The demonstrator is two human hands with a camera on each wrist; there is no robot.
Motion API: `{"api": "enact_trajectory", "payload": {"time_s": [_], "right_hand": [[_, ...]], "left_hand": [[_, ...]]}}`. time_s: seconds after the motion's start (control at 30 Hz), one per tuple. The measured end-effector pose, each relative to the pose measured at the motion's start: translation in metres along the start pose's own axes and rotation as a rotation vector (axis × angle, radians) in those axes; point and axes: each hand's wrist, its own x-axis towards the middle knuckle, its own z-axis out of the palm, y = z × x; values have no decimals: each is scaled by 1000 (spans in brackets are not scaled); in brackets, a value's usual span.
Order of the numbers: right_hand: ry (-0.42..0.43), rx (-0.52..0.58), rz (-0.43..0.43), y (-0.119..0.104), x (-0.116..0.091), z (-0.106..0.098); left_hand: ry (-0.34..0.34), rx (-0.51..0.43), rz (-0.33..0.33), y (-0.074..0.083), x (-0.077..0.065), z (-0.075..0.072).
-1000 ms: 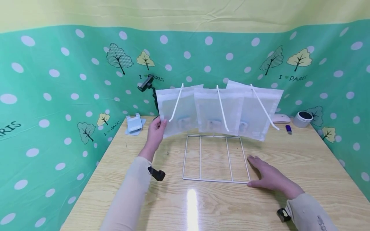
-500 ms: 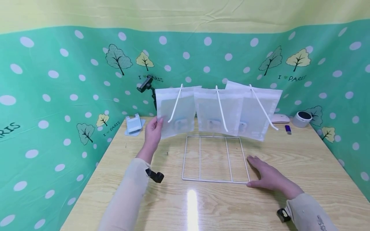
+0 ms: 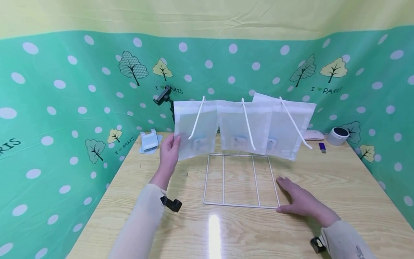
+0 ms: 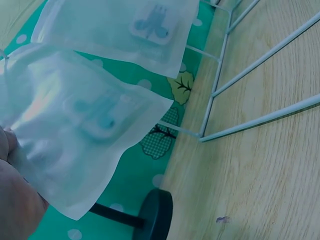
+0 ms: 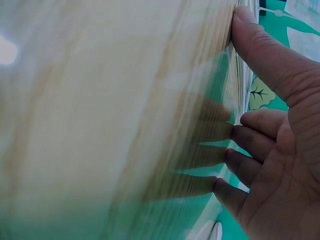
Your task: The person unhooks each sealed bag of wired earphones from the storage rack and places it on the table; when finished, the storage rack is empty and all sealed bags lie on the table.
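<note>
Three frosted white bags hang from the white prongs of a wire display rack point(image 3: 240, 206), whose base frame lies on the table. My left hand point(image 3: 169, 149) pinches the left edge of the left bag point(image 3: 208, 124), thumb in front. In the left wrist view, a pale item with bluish parts shows blurrily through this frosted bag point(image 4: 117, 150). The middle bag point(image 3: 231, 122) and the right bag point(image 3: 279, 131) hang alongside, overlapping. At the rack's front right corner, my right hand point(image 3: 300, 199) rests with fingers spread on the table, its thumb at the frame wire.
A light-blue stand point(image 3: 150, 140) is at the back left. Behind the left bag rises a black phone holder point(image 3: 163, 95). A white mouse point(image 3: 313, 135), a purple USB stick point(image 3: 322, 147) and a white round device point(image 3: 338, 136) sit at the back right.
My left hand has shifted slightly left and down, drawing the left bag's edge along, so the item inside shows further left. The right hand keeps its place.
</note>
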Motion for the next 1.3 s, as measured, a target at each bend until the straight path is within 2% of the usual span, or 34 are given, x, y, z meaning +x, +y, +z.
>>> {"api": "enact_trajectory", "payload": {"time_s": [0.2, 0.27, 0.33, 0.5, 0.63, 0.9, 1.13, 1.3], "right_hand": [[0, 2, 1, 0, -1, 1], [2, 1, 1, 1, -1, 2], [2, 2, 1, 1, -1, 2], [6, 0, -4, 0, -2, 1], [5, -2, -6, 0, -2, 1], [4, -2, -14, 2, -2, 0], [1, -1, -20, 2, -2, -1], [1, -2, -26, 2, -1, -1]], "left_hand": [[49, 23, 72, -1, -7, -3], [61, 65, 109, 8, -13, -2], [79, 86, 146, 9, -16, -1], [149, 114, 186, 18, -29, 5], [206, 131, 210, 38, -45, 13], [284, 201, 291, 44, -59, 22], [330, 202, 293, 48, -67, 21], [321, 175, 278, 51, -73, 16]]}}
